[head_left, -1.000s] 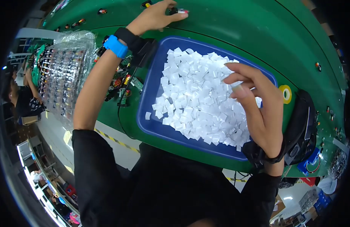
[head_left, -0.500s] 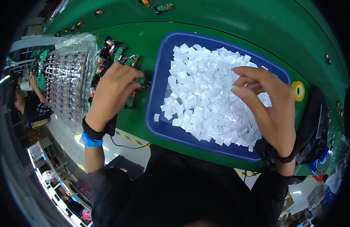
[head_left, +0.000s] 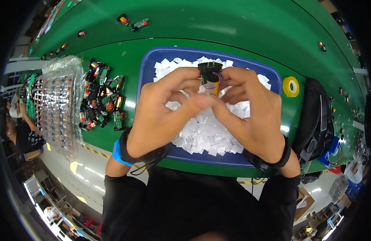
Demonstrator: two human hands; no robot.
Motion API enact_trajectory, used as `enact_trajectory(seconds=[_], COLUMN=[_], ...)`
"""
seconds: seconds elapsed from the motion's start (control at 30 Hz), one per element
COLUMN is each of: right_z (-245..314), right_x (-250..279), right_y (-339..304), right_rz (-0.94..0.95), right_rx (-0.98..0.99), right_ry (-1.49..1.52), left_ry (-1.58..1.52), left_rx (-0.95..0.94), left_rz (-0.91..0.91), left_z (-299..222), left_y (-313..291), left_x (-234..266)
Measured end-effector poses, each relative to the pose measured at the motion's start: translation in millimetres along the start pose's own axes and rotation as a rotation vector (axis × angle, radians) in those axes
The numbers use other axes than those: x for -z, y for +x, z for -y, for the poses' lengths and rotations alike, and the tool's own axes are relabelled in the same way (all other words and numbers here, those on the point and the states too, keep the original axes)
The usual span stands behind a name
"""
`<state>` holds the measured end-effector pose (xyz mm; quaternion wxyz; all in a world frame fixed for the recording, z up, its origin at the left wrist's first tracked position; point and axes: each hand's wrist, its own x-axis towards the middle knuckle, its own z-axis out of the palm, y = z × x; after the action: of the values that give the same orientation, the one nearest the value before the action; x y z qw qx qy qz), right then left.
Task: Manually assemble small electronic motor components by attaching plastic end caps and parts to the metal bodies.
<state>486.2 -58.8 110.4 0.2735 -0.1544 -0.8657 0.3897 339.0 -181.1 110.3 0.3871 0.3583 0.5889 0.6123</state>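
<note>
Over the blue tray [head_left: 142,76], both of my hands hold one small electronic assembly [head_left: 210,68]. It has a black round top, thin red and blue wires and a silver and yellow body. My left hand [head_left: 159,110] grips its left side and my right hand [head_left: 255,114] its right, with the thumbs meeting at the near side. A small white bit shows by the left thumb; the fingers partly hide it. Many small white square pieces [head_left: 205,134] fill the tray under my hands.
Left of the tray lies a heap of similar assemblies [head_left: 98,110]. Beyond it is a clear plastic tray stack [head_left: 59,108], with a person [head_left: 25,128] at the far left. A yellow tape roll [head_left: 290,86] and a black bag [head_left: 314,120] lie right. More assemblies dot the green table [head_left: 185,26].
My left hand has come from the heap to above the tray with an assembly. My right hand has moved left to meet it, and both now hold it. The view has shifted.
</note>
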Motion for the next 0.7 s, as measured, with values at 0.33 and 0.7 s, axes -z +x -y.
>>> enact_trajectory(seconds=[0.33, 0.7], right_z=[-5.3, -15.2], right_x=[1.7, 8.1], right_y=[1.3, 8.1], right_rz=[-0.088, -0.041], right_rx=[0.133, -0.093], right_ry=[-0.241, 0.04], left_ry=[0.614, -0.26], left_rx=[-0.355, 0.308], left_rz=[-0.043, 0.201], left_z=[13.2, -2.3], left_y=[8.8, 14.5], left_x=[-4.7, 15.9])
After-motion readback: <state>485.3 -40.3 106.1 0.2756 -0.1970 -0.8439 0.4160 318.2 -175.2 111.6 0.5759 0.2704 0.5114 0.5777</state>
